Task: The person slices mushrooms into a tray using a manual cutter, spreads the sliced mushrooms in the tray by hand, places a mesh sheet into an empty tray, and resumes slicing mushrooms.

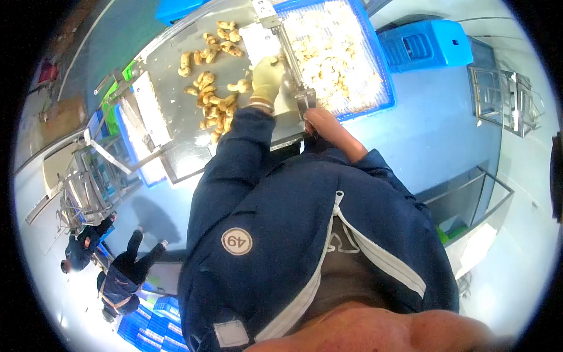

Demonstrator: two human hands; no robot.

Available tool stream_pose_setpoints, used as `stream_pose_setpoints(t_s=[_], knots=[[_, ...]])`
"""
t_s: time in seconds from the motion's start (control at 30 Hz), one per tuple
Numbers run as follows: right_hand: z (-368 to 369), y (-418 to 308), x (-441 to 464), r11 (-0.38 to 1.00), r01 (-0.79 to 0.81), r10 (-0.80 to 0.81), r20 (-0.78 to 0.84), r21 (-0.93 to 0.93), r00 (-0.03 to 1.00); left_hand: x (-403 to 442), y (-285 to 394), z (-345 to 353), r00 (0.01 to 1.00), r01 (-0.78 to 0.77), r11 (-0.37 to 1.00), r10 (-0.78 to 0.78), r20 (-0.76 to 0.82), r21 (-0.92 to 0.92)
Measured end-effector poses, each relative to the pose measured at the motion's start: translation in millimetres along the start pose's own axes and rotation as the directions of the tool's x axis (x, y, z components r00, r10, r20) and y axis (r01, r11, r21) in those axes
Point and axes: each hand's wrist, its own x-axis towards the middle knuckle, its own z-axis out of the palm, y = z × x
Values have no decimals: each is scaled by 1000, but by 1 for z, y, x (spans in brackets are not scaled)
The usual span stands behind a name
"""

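My left hand (pixel 267 81), in a pale yellow glove, rests over a white board (pixel 258 44) beside a long metal cutter (pixel 287 50). Its fingers look pressed together; what is under them is hidden. Just left of it lies one brown, knobbly root-like piece (pixel 238 86). My bare right hand (pixel 321 124) is closed on the handle at the cutter's near end. More brown pieces (pixel 217 105) lie in groups on the metal table (pixel 167 76). Right of the cutter, a blue mesh tray (pixel 384 88) holds many pale cut pieces (pixel 328 64).
A blue plastic container (pixel 425 46) stands beyond the tray on the right. Metal frames (pixel 507 100) stand at the far right, with more equipment (pixel 85 185) at the left. Two people (pixel 126 273) are at lower left, near stacked blue crates (pixel 149 328).
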Motion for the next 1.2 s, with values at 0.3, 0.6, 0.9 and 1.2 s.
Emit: stream_pose_setpoints(t_s=[0.3, 0.6, 0.9, 1.2], knots=[[-9, -65, -1, 997, -31, 35, -52, 64, 998, 2, -6, -11, 986, 71, 990, -51, 160, -123], [10, 32, 2, 752, 370, -427, 24, -546, 904, 6, -6, -9, 988, -24, 999, 30, 151, -42], [13, 41, 5, 973, -17, 8, -43, -229, 999, 10, -21, 1, 976, 77, 972, -28, 217, -223], [8, 22, 0, 992, -24, 32, 61, -124, 998, 3, 0, 0, 973, 122, 965, -70, 219, -234]])
